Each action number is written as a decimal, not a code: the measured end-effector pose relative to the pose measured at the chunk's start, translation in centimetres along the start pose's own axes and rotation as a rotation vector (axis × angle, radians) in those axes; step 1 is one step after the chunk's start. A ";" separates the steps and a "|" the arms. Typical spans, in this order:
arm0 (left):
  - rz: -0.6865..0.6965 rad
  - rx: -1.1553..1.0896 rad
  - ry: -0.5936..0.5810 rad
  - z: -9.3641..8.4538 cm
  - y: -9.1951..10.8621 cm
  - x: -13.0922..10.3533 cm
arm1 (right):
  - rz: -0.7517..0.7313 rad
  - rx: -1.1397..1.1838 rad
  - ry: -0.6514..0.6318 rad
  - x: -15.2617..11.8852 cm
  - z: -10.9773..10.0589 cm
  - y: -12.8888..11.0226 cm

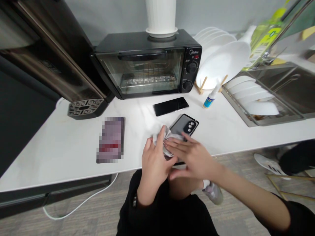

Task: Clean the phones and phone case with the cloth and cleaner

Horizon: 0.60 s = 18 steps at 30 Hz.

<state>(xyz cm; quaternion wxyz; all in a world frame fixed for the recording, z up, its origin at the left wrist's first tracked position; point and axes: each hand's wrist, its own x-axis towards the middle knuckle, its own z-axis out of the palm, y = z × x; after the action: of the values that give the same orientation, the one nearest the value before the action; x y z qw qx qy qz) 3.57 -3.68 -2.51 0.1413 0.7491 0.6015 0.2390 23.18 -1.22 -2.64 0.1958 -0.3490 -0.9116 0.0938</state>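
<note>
I couldn't tell whether the left hand [155,161], fingers bent, gripped the crumpled white cloth [168,133], but with the right hand [197,158] spread open across it, uneven pressure could have slid the translucent phone case [179,125] beneath off the countertop's [137,126] near edge.

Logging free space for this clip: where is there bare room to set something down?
Bare countertop lies left of the pixelated slab, between it and the hands, and right of the phone case, toward the sink. Crowded: around the hands, cloth, case and black phone.
</note>
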 end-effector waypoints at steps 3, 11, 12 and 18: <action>0.048 -0.034 0.028 -0.1 0.1 0.1 | 0.222 -0.155 0.082 0.1 -0.7 1.6; 0.059 -0.042 0.019 -0.1 0.0 0.2 | -0.088 0.012 0.036 -1.4 0.0 -0.5; 0.050 -0.055 0.019 -0.1 0.1 0.2 | -0.060 -0.028 0.045 -2.0 -0.5 0.3; 0.075 -0.090 0.023 -0.2 0.2 0.3 | 0.188 -0.272 0.086 -2.4 -2.1 4.2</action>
<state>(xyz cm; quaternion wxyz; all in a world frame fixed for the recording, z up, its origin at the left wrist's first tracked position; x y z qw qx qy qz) 3.63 -3.46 -2.22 0.1590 0.7610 0.5633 0.2798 28.19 0.36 -2.70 0.1758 -0.4597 -0.8701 -0.0277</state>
